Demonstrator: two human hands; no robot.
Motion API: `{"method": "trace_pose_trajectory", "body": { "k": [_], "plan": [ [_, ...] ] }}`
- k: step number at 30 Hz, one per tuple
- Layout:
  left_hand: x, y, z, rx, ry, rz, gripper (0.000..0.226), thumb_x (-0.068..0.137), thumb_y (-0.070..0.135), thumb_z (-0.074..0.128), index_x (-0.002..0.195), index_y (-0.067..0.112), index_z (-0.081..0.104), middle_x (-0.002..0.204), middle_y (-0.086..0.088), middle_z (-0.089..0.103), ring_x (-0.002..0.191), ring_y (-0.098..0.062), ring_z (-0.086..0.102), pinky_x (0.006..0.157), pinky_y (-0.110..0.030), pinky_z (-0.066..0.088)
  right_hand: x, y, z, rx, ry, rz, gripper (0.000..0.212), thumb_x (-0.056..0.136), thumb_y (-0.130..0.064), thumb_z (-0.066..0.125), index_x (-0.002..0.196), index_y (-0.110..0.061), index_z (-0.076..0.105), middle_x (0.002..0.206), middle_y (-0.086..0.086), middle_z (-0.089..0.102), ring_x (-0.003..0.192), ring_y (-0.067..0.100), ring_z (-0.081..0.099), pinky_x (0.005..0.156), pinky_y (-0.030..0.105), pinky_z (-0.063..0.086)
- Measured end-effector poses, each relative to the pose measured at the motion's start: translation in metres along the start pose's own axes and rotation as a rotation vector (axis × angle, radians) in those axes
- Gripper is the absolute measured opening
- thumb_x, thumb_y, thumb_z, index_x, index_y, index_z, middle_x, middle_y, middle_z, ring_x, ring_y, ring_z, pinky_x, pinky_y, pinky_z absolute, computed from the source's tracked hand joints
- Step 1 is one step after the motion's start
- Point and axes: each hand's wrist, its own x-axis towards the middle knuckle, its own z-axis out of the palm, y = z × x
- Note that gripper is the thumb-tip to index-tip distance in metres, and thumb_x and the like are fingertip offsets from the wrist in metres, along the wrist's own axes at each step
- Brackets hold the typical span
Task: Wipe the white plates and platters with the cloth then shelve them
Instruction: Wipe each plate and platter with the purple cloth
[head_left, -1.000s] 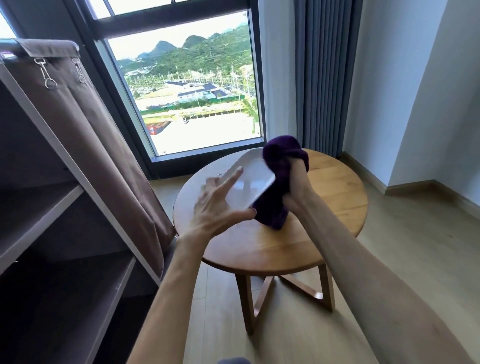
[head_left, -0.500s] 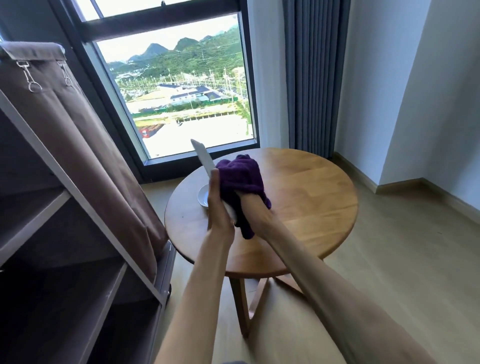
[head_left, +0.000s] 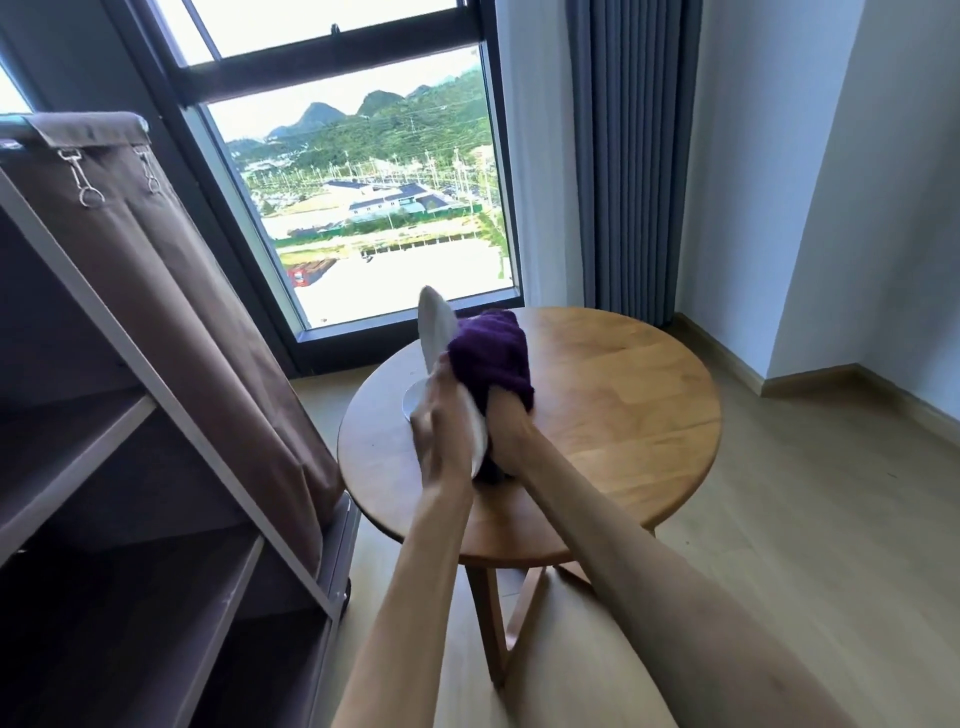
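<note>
A white platter (head_left: 439, 332) stands on edge above the round wooden table (head_left: 613, 415), seen nearly edge-on. My left hand (head_left: 439, 421) grips its left side, fingers stretched along the back. A purple cloth (head_left: 491, 353) is bunched over the platter's right face, and my right hand (head_left: 506, 431) holds it pressed there, mostly hidden under the cloth. A second white plate (head_left: 413, 400) lies flat on the table behind my left hand, only partly visible.
An open shelf unit (head_left: 104, 467) with brown fabric cover (head_left: 208, 322) stands at the left, close to the table's edge. Behind the table is a large window (head_left: 374, 208), and grey curtains (head_left: 628, 156) hang at the right. Wooden floor stretches to the right.
The platter has turned from facing me to standing on edge. Both hands and the cloth have shifted left over the table; the flat plate came into view beneath.
</note>
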Motion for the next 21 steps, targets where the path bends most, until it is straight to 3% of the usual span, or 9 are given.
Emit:
{"method": "trace_pose_trajectory", "body": {
  "k": [2,4,6,8,10,12,16,19,21],
  "plan": [
    [0.004,-0.002,-0.012,0.368,0.057,0.019,0.104,0.068,0.070,0.072,0.157,0.032,0.035,0.144,-0.004,0.053,0.134,-0.029,0.050,0.109,-0.046,0.046,0.003,0.008,-0.004,0.188,0.056,0.080,0.039,0.107,-0.034,0.037,0.129,-0.011,0.059,0.128,0.022,0.062,0.122,0.036,0.059,0.100,0.038,0.050],
    [0.012,-0.005,-0.024,0.396,0.089,-0.044,0.114,0.068,0.054,0.086,0.160,0.023,0.025,0.141,-0.006,0.050,0.127,-0.029,0.050,0.106,-0.045,0.045,0.007,0.014,-0.013,0.295,0.056,0.094,0.047,0.098,-0.046,0.040,0.110,-0.011,0.069,0.101,0.020,0.072,0.097,0.038,0.070,0.088,0.045,0.058],
    [0.023,-0.007,-0.035,0.231,0.063,-0.190,0.077,0.074,0.034,0.089,0.138,0.008,0.055,0.122,-0.007,0.061,0.109,-0.027,0.058,0.091,-0.039,0.051,0.012,0.014,-0.020,0.255,0.085,0.050,0.045,0.086,-0.050,0.051,0.098,-0.011,0.070,0.092,0.017,0.072,0.085,0.034,0.071,0.085,0.046,0.060],
    [0.027,-0.011,-0.046,0.071,-0.006,-0.381,0.039,0.078,0.014,0.084,0.112,0.005,0.067,0.115,-0.015,0.069,0.101,-0.033,0.065,0.090,-0.045,0.056,0.013,0.009,-0.025,0.222,0.104,0.005,0.040,0.072,-0.046,0.066,0.096,-0.013,0.070,0.090,0.013,0.070,0.087,0.029,0.068,0.092,0.046,0.056],
    [0.027,-0.019,-0.056,-0.099,-0.073,-0.435,0.025,0.084,0.007,0.073,0.109,0.009,0.069,0.110,-0.016,0.073,0.094,-0.036,0.068,0.079,-0.047,0.060,0.020,0.004,-0.029,0.238,0.124,-0.035,0.016,0.077,-0.035,0.071,0.082,-0.020,0.073,0.079,0.001,0.068,0.078,0.017,0.066,0.087,0.037,0.053],
    [0.025,-0.025,-0.064,-0.217,-0.100,-0.370,0.023,0.086,0.010,0.062,0.107,0.018,0.068,0.101,-0.013,0.073,0.092,-0.035,0.067,0.067,-0.045,0.062,0.028,0.001,-0.037,0.201,0.155,-0.065,0.012,0.092,-0.024,0.062,0.084,-0.024,0.070,0.081,-0.004,0.065,0.078,0.010,0.063,0.085,0.031,0.048],
    [0.021,-0.026,-0.063,-0.286,-0.139,-0.357,0.024,0.095,0.025,0.054,0.117,0.025,0.061,0.107,-0.013,0.071,0.097,-0.034,0.068,0.067,-0.043,0.062,0.029,-0.002,-0.045,-0.342,0.145,-0.326,0.016,0.100,-0.012,0.052,0.088,-0.022,0.055,0.086,0.000,0.059,0.079,0.012,0.055,0.075,0.026,0.048],
    [0.019,-0.025,-0.045,-0.376,-0.213,-0.361,0.030,0.104,0.041,0.046,0.118,0.023,0.065,0.097,-0.010,0.078,0.083,-0.027,0.076,0.067,-0.040,0.063,0.034,-0.002,-0.032,-1.048,0.126,-0.436,0.011,0.097,-0.012,0.057,0.088,-0.016,0.056,0.103,0.017,0.066,0.092,0.028,0.057,0.079,0.037,0.045],
    [0.019,-0.029,-0.030,-0.418,-0.230,-0.287,0.037,0.106,0.041,0.041,0.118,0.017,0.068,0.098,-0.009,0.076,0.085,-0.025,0.074,0.070,-0.037,0.062,0.037,-0.004,-0.015,-1.267,0.168,-0.457,0.009,0.092,-0.013,0.062,0.083,-0.012,0.060,0.105,0.019,0.069,0.095,0.033,0.063,0.076,0.037,0.045]
  ]
}}
